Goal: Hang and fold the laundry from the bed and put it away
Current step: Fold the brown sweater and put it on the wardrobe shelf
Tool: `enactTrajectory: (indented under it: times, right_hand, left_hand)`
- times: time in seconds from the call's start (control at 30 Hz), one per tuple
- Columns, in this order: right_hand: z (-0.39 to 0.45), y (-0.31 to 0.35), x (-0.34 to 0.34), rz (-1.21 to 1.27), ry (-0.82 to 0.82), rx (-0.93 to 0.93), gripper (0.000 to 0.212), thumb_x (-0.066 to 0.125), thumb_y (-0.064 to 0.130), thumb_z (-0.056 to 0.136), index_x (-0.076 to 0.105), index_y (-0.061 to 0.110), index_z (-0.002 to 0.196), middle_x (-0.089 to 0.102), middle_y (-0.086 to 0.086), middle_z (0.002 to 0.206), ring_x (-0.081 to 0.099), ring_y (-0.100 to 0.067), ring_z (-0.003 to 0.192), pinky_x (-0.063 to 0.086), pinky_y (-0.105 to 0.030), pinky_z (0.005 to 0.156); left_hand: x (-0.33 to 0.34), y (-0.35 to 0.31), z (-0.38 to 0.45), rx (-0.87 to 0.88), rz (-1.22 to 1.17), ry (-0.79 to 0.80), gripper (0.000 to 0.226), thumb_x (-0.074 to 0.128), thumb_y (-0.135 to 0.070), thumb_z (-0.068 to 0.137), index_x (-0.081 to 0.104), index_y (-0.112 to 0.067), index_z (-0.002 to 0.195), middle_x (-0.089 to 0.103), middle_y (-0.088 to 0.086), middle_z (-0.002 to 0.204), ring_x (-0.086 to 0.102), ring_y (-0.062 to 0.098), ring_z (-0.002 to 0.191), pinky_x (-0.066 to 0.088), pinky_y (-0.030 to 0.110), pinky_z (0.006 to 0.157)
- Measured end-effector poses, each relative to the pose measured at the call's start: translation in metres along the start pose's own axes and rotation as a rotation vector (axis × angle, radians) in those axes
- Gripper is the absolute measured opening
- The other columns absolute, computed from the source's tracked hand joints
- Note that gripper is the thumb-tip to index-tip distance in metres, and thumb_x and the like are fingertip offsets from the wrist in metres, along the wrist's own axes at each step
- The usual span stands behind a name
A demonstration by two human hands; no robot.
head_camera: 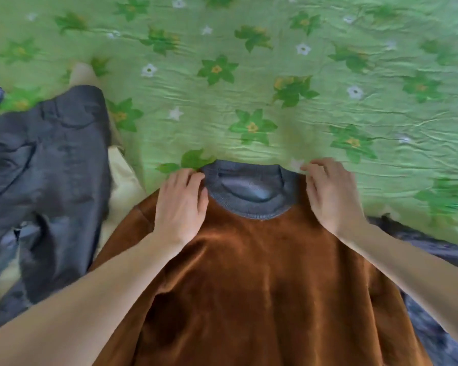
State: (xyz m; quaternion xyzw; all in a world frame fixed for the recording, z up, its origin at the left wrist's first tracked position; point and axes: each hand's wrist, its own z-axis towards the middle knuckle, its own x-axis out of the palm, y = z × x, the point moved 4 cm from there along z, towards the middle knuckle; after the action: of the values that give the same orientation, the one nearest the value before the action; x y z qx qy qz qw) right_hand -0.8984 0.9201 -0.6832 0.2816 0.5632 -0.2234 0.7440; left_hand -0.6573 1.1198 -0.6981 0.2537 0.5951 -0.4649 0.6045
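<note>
A brown fleece sweater (262, 273) with a grey knitted collar (251, 191) lies on the bed, neck pointing away from me. My left hand (181, 204) rests on its left shoulder, fingers pinching the fabric beside the collar. My right hand (328, 191) grips the right shoulder next to the collar. Both forearms reach in from the bottom of the view and cover parts of the sweater.
The bed carries a green sheet (275, 75) printed with leaves and white flowers. Dark grey trousers (45, 175) lie crumpled at the left over a cream cloth (123, 178). Another dark grey garment (428, 307) shows under the sweater at the right.
</note>
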Motion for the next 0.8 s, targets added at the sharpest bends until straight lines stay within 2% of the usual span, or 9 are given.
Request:
enactTrajectory:
  times: [0.07,0.1,0.17,0.27,0.37,0.5,0.67,0.73,0.8]
  right_hand:
    - [-0.012,0.012,0.019,-0.022,0.111,-0.132,0.042,0.043,0.029,0.106,0.061,0.012,0.140,0.057,-0.012,0.146,0.055,-0.039,0.132,0.045,-0.050,0.104]
    - [-0.017,0.013,0.030,-0.046,0.233,-0.120,0.053,0.034,0.040,0.107,0.051,0.016,0.151,0.047,-0.009,0.159,0.045,-0.034,0.145,0.039,-0.049,0.114]
    - [-0.024,0.011,0.048,-0.072,0.426,-0.016,0.068,0.015,0.058,0.105,0.019,0.028,0.167,0.016,0.001,0.174,0.019,-0.023,0.159,0.022,-0.043,0.126]
    - [-0.022,0.004,0.063,-0.056,0.501,0.060,0.070,0.004,0.067,0.104,-0.012,0.037,0.165,-0.013,0.007,0.174,-0.005,-0.015,0.161,0.008,-0.043,0.131]
    - [-0.014,0.002,0.065,-0.042,0.549,0.077,0.071,0.004,0.066,0.101,-0.021,0.038,0.162,-0.023,0.008,0.172,-0.013,-0.013,0.160,0.002,-0.043,0.131]
    - [-0.004,-0.002,0.066,-0.027,0.553,0.084,0.073,0.003,0.067,0.100,-0.021,0.038,0.162,-0.026,0.009,0.171,-0.016,-0.012,0.159,0.000,-0.043,0.131]
    - [0.002,-0.005,0.068,-0.046,0.656,0.087,0.071,0.012,0.063,0.106,-0.020,0.036,0.163,-0.025,0.005,0.171,-0.016,-0.016,0.160,-0.003,-0.045,0.130]
    - [0.008,-0.002,0.059,0.124,0.691,0.115,0.072,0.024,0.062,0.107,-0.006,0.034,0.166,-0.013,0.004,0.174,-0.008,-0.017,0.161,0.001,-0.044,0.130]
    - [0.006,-0.004,0.042,0.517,0.563,0.232,0.067,0.039,0.054,0.106,0.029,0.023,0.164,0.022,0.004,0.170,0.019,-0.011,0.156,0.014,-0.025,0.127]
  left_hand:
    - [0.023,-0.010,-0.016,0.160,0.047,0.080,0.049,0.045,-0.035,0.106,0.057,-0.004,0.144,0.057,0.016,0.145,0.053,0.035,0.136,0.044,0.049,0.112]
    - [0.033,-0.010,-0.020,0.189,0.073,0.131,0.058,0.040,-0.040,0.107,0.050,-0.003,0.151,0.051,0.017,0.154,0.047,0.034,0.144,0.040,0.049,0.118]
    - [0.047,-0.006,-0.023,0.183,0.123,0.188,0.070,0.030,-0.050,0.108,0.035,-0.004,0.160,0.036,0.016,0.166,0.035,0.031,0.154,0.030,0.049,0.125]
    - [0.055,0.000,-0.022,0.167,0.163,0.222,0.077,0.023,-0.058,0.106,0.024,-0.010,0.165,0.023,0.012,0.172,0.023,0.028,0.159,0.023,0.049,0.128]
    - [0.057,0.000,-0.021,0.164,0.160,0.262,0.085,0.021,-0.069,0.103,0.020,-0.013,0.167,0.016,0.010,0.174,0.015,0.027,0.161,0.020,0.051,0.128]
    - [0.057,-0.002,-0.018,0.172,0.194,0.277,0.091,0.018,-0.075,0.100,0.016,-0.012,0.167,0.013,0.010,0.175,0.011,0.027,0.162,0.017,0.051,0.129]
    - [0.051,-0.014,-0.022,0.121,0.251,0.311,0.086,0.014,-0.066,0.103,0.014,-0.010,0.167,0.013,0.012,0.174,0.012,0.030,0.161,0.015,0.051,0.130]
    - [0.046,-0.029,-0.029,0.073,0.228,0.334,0.080,0.012,-0.061,0.104,0.010,-0.013,0.168,0.012,0.011,0.175,0.011,0.030,0.162,0.014,0.049,0.130]
    - [0.041,-0.052,-0.040,0.096,0.191,0.295,0.075,0.010,-0.058,0.106,0.015,-0.015,0.167,0.020,0.011,0.173,0.017,0.029,0.161,0.017,0.049,0.130]
